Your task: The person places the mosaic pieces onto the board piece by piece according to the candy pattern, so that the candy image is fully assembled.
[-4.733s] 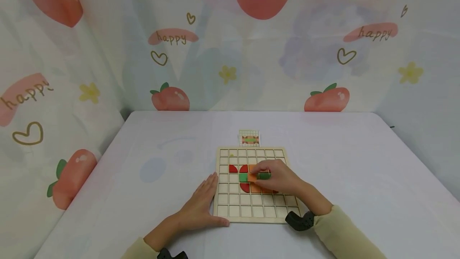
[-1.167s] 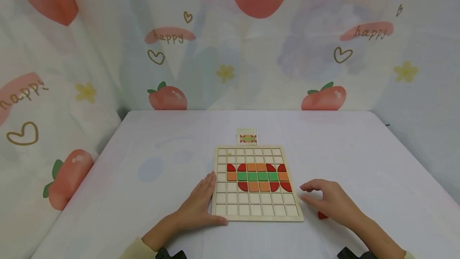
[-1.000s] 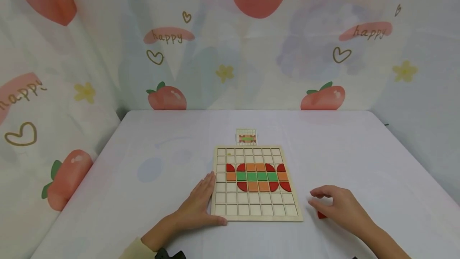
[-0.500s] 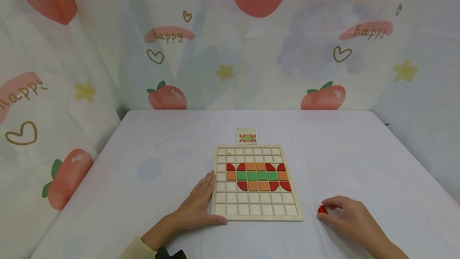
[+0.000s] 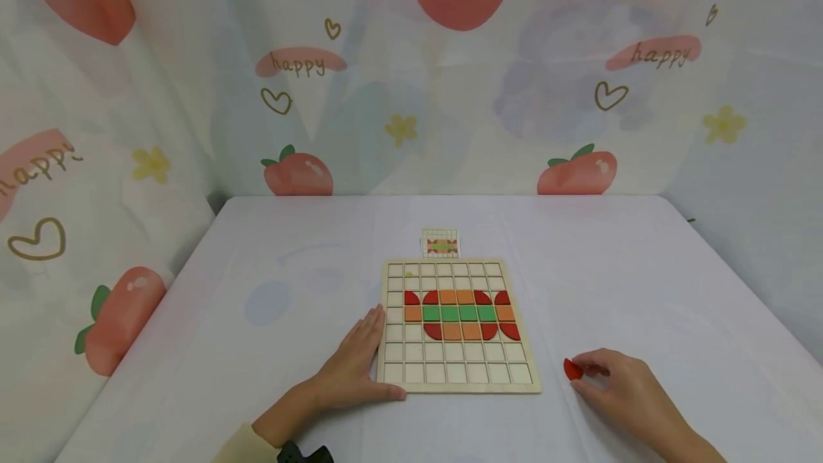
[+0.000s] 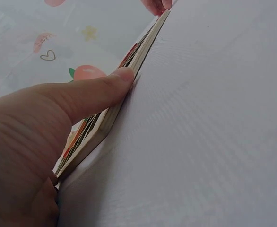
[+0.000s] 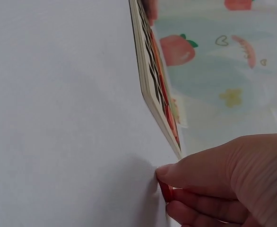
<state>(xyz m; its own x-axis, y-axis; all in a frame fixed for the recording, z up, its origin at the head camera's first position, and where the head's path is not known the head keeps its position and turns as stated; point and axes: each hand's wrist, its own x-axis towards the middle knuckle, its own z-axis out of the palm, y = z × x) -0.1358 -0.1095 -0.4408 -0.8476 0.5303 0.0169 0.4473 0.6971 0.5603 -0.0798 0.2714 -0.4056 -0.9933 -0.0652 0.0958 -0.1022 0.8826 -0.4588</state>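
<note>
A square wooden grid board (image 5: pixel 463 388) lies on the table, with red quarter-circle, orange square and green square tiles set in its middle rows. My left hand (image 5: pixel 350 366) rests along the board's left edge, fingers straight, thumb at the near corner. In the left wrist view the thumb (image 6: pixel 96 94) lies against the board's side. To the right of the board, my right hand (image 5: pixel 633 388) pinches a red quarter-circle tile (image 5: pixel 572 369) between thumb and fingers. The right wrist view shows that red tile (image 7: pixel 165 191) edge-on, close to the tabletop.
A small pattern card (image 5: pixel 440 244) with a matching red, orange and green picture stands or lies just behind the board. The white-covered table (image 5: pixel 289 256) meets a printed cloth backdrop (image 5: pixel 463 91) at its far edge.
My right hand has gone from over the board to the table on the right and taken hold of the red quarter-circle tile. Orange and red tiles now sit at the pattern's ends. My left hand stayed.
</note>
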